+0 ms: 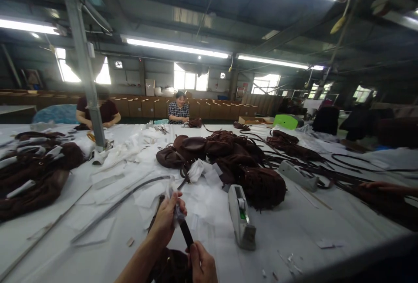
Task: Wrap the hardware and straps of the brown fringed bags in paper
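A dark brown strap (186, 233) runs between my two hands, low in the middle of the head view. My left hand (170, 213) is closed round its upper part, where crumpled clear wrapping (178, 214) covers it. Below and to the right, my right hand (202, 263) pinches the strap's lower stretch. Under my hands a dark brown bag (171, 265) lies at the table's near side, partly hidden by my left forearm. A grey tape dispenser (241, 217) stands just right of my hands.
Brown bags (225, 148) are heaped mid-table, with more bags (35, 170) at left. A second dispenser (298, 175) and long straps lie to the right. White paper sheets cover much of the table. A metal post (86, 69) rises at left. Two people sit opposite; another's hand (388, 187) reaches in from the right.
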Demonstrator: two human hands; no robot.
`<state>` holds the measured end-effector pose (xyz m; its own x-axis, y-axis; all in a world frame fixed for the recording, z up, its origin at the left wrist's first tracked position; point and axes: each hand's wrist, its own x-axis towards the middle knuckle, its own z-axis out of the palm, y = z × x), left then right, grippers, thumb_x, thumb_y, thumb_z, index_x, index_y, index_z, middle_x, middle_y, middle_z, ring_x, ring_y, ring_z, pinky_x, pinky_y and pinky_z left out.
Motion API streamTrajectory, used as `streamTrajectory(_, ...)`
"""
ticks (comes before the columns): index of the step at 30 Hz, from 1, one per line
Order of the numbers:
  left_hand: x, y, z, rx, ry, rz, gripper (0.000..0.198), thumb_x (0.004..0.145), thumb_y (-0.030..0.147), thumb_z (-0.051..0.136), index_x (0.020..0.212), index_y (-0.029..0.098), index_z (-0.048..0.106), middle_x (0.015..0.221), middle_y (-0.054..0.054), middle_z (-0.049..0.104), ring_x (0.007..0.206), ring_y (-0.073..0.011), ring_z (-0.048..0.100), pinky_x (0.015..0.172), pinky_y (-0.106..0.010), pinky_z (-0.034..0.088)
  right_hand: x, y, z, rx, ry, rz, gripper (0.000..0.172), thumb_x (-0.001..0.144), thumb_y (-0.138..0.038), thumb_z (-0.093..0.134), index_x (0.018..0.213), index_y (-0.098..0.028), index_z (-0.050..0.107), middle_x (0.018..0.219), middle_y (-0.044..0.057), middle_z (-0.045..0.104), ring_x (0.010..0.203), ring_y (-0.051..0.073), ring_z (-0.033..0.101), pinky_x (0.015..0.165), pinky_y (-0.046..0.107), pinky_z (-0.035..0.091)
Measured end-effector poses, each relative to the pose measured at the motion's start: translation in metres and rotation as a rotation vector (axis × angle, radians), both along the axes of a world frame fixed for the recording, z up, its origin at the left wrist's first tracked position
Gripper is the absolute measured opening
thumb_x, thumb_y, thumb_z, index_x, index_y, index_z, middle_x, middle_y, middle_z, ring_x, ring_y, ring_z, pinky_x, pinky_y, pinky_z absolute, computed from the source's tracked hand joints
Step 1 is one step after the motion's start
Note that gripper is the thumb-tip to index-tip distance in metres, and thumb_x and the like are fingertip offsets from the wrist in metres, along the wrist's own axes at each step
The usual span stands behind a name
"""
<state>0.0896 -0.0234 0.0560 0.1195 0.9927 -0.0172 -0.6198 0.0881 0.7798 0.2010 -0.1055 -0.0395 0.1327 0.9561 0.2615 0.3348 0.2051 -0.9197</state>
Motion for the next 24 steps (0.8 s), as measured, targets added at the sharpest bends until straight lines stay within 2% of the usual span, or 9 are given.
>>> streamTrajectory(3,0.000,-0.002,-0.013,-0.038,0.037,-0.011,0.045,0.077,0.053,0.066,0.101,0.017,0.052,0.061,0.004,0.057,0.053,-0.0107,0.055,0.051,-0.021,0.038,-0.005,0.005,-0.004,0.015,-0.014,-0.082,0.054,0.091,-0.060,0.033,0.067,-0.019,0.058,0.053,0.000,0.055,0.048,0.013,0.049,0.050,0.022,0.038)
streamTrajectory(6,-0.006,-0.001,-0.019,-0.076,0.107,-0.037,0.053,0.070,0.050,0.073,0.108,0.019,0.054,0.068,0.003,0.060,0.061,-0.0122,0.058,0.055,-0.022,0.042,-0.008,0.009,-0.004,0.020,-0.057,-0.136,0.055,0.090,-0.060,0.036,0.065,-0.018,0.060,0.053,0.001,0.057,0.049,0.014,0.050,0.051,0.023,0.037)
streamTrajectory(9,-0.012,-0.004,-0.027,-0.136,0.240,-0.087,0.050,0.060,0.043,0.082,0.097,0.015,0.062,0.068,0.002,0.060,0.060,-0.0111,0.055,0.056,-0.022,0.042,-0.010,0.012,-0.002,0.032,-0.073,-0.136,0.055,0.090,-0.060,0.038,0.068,-0.017,0.063,0.054,0.001,0.057,0.051,0.014,0.050,0.051,0.023,0.037)
streamTrajectory(13,-0.011,-0.020,-0.053,-0.168,0.244,-0.160,0.041,0.060,0.039,0.083,0.087,0.012,0.067,0.066,0.000,0.064,0.055,-0.0108,0.054,0.052,-0.021,0.041,-0.005,0.013,0.009,-0.038,-0.023,-0.025,0.060,0.089,-0.063,0.038,0.062,-0.015,0.060,0.051,0.000,0.053,0.049,0.012,0.045,0.048,0.022,0.035)
streamTrajectory(15,-0.010,-0.027,-0.064,-0.193,0.168,-0.175,0.040,0.064,0.041,0.081,0.088,0.013,0.068,0.068,-0.002,0.066,0.052,-0.0108,0.055,0.050,-0.021,0.041,0.002,0.012,0.016,-0.124,0.040,0.077,0.061,0.090,-0.062,0.037,0.063,-0.014,0.062,0.055,0.001,0.056,0.053,0.013,0.049,0.051,0.022,0.039)
streamTrajectory(16,-0.010,-0.030,-0.068,-0.211,0.127,-0.160,0.040,0.065,0.043,0.080,0.089,0.013,0.068,0.069,-0.003,0.068,0.052,-0.0110,0.056,0.051,-0.022,0.042,0.006,0.010,0.018,-0.156,0.073,0.130,0.058,0.090,-0.061,0.038,0.070,-0.013,0.065,0.061,0.003,0.060,0.059,0.015,0.054,0.055,0.022,0.043)
streamTrajectory(18,-0.011,-0.030,-0.069,-0.241,0.080,-0.111,0.040,0.066,0.043,0.079,0.090,0.013,0.068,0.073,-0.006,0.070,0.057,-0.0122,0.059,0.056,-0.022,0.046,0.012,0.004,0.017,-0.175,0.115,0.199,0.048,0.089,-0.057,0.046,0.094,-0.015,0.069,0.083,0.006,0.068,0.079,0.020,0.063,0.072,0.025,0.049)
streamTrajectory(20,-0.013,-0.028,-0.066,-0.244,0.092,-0.085,0.038,0.065,0.042,0.080,0.087,0.013,0.068,0.075,-0.007,0.071,0.062,-0.0133,0.062,0.060,-0.022,0.047,0.015,-0.003,0.012,-0.165,0.123,0.164,0.047,0.084,-0.055,0.055,0.111,-0.018,0.065,0.100,0.008,0.070,0.094,0.023,0.064,0.084,0.028,0.050)
streamTrajectory(24,-0.012,-0.024,-0.058,-0.151,0.206,-0.151,0.033,0.070,0.043,0.075,0.084,0.014,0.068,0.073,-0.005,0.070,0.059,-0.0132,0.059,0.058,-0.022,0.045,0.013,-0.009,-0.004,-0.183,0.112,-0.019,0.049,0.085,-0.058,0.051,0.106,-0.017,0.068,0.101,0.011,0.072,0.095,0.025,0.066,0.084,0.029,0.051)
